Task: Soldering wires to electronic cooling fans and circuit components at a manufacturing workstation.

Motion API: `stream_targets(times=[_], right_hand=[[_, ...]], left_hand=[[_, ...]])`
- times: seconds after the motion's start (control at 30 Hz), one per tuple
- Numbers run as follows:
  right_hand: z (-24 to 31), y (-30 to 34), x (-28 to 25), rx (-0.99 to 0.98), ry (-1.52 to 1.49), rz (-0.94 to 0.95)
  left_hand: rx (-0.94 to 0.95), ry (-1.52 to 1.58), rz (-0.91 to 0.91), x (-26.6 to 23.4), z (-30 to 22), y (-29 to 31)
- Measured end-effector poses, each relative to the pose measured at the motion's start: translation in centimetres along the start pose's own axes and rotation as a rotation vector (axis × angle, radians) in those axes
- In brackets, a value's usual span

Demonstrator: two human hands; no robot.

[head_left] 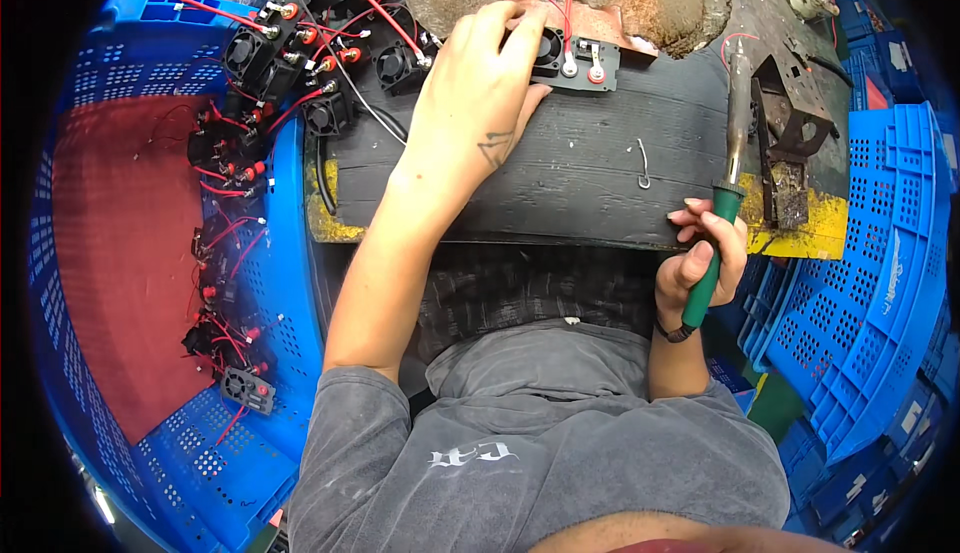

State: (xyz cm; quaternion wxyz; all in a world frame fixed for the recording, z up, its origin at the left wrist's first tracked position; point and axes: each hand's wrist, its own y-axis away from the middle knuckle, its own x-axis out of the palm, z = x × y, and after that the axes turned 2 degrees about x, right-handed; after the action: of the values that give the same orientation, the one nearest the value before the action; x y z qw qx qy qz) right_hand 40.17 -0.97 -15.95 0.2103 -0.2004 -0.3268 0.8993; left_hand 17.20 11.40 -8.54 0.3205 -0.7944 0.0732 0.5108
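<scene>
My left hand (470,88) is closed on the left end of a small black fan unit (605,61) at the table's far side. Its fingers lie over the top, the thumb along the near edge, and they hide part of the fan. Red wires (568,18) rise from one of the unit's two ring terminals. In my right hand (715,253) is a soldering iron (708,283), gripped by its green handle. Its metal shaft points away from me, its tip apart from the fan unit. A small bent wire hook (643,165) lies on the black tabletop between my hands.
Several more fan units with red wires (250,53) are heaped at the far left. Others sit along a blue crate (270,283) with a red lining. A rusty metal bracket stand (785,143) is right of the iron. Behind the unit lies a crusty brown pad (690,3).
</scene>
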Motion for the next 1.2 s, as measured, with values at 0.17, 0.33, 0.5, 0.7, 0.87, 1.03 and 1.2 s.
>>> stream_targets(times=[0.17, 0.33, 0.5, 0.7, 0.87, 1.03, 1.2], right_hand=[[-0.1, 0.2, -0.3, 0.078, -0.011, -0.058], [1.7, 0.3, -1.7, 0.297, -0.065, -0.246], [1.5, -0.4, -5.7, 0.175, 0.111, -0.397], [3.1, -0.9, -9.7, 0.433, -0.189, -0.456], [3.6, -1.7, -8.4, 0.629, -0.567, -0.436], [2.7, -1.2, -6.9, 0.649, -0.558, -0.294], [2.4, -2.1, -5.5, 0.663, -0.471, -0.234]], left_hand=[[-0.052, -0.011, -0.082, -3.0, -0.1, 3.4], [-0.176, -0.123, 0.208, -6.0, 0.1, 8.5], [-0.051, -0.079, 0.022, -5.9, 1.5, 9.2], [0.062, 0.365, -0.263, -4.0, -0.1, 6.3], [0.126, 0.388, -0.265, -2.0, 1.0, 1.7], [0.137, 0.4, -0.239, 0.0, 2.2, -0.7], [0.164, 0.367, -0.257, 0.8, 3.3, -0.5]])
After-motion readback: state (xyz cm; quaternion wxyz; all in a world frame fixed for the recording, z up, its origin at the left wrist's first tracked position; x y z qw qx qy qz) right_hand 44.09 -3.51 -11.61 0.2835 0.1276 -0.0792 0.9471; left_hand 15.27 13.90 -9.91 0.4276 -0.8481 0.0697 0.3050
